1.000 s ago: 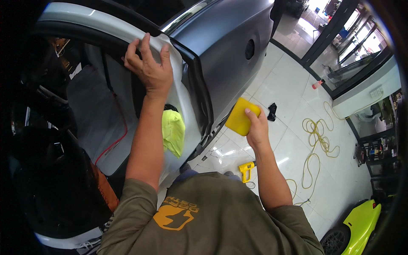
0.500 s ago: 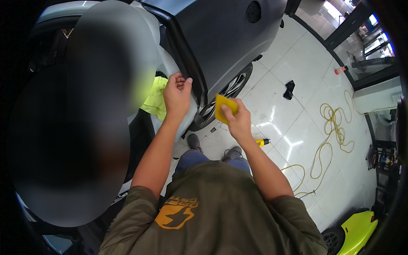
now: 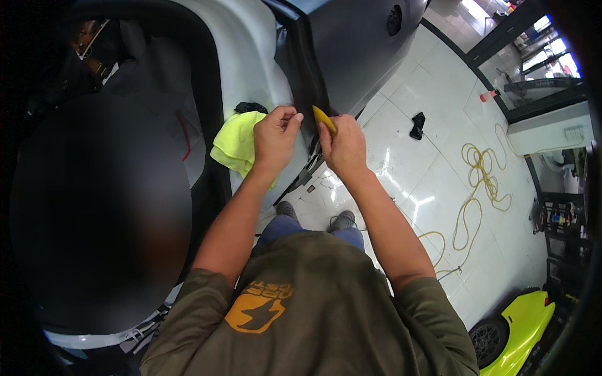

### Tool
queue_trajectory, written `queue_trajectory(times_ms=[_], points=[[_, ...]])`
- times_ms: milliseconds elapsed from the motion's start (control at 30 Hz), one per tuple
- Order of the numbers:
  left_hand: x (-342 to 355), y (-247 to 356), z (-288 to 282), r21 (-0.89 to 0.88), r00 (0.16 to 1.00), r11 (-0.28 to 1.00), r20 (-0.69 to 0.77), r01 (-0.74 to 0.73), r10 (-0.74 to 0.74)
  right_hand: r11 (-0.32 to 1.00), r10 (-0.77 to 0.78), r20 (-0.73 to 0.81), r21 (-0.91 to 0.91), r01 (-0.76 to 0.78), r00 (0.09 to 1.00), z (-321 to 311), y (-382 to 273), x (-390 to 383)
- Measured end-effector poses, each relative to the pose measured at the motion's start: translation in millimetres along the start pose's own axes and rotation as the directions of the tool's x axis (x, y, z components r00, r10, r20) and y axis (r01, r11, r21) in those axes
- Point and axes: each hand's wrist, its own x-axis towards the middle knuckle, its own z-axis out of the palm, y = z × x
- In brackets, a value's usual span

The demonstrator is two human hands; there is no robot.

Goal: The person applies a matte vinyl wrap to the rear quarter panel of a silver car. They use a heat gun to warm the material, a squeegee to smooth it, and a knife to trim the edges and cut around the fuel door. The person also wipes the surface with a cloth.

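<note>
My left hand [image 3: 274, 139] has its fingers bent and thumb drawn to the index finger at the white door sill [image 3: 248, 34]; what it pinches, if anything, I cannot make out. My right hand [image 3: 343, 145] grips a yellow squeegee [image 3: 323, 118], turned nearly edge-on beside the black trim [image 3: 310, 88]. The two hands are close but apart. A lime cloth [image 3: 231, 144], with a dark bunched item [image 3: 249, 108] at its top, lies on the sill, partly behind my left hand. The grey body panel [image 3: 351, 44] curves away beyond the trim.
The open car interior [image 3: 153, 69] is at left, partly blurred. On the tiled floor [image 3: 414, 169] lie a yellow hose [image 3: 480, 166], a black item [image 3: 417, 125] and a red bottle [image 3: 488, 96]. Glass doors [image 3: 527, 62] stand upper right, a lime vehicle part [image 3: 520, 323] lower right.
My left hand has left the upper white frame, moving down and right, its fingers drawing together. My right hand has moved left and up, turning the squeegee from face-on to edge-on.
</note>
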Motion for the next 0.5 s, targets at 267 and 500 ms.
queue_trajectory(times_ms=[267,500], points=[[-13.5,-15.3,-19.0,-0.073,0.993,0.997,0.115,-0.031,0.039,0.958,0.278,0.102,-0.097,-0.268,0.955,-2.4,-16.1,-36.0],[-129.8,-82.0,-28.7,-0.175,0.886,0.945,0.426,0.277,-0.181,0.515,0.663,0.465,0.285,-0.808,0.587,11.4,-61.9,-141.7]])
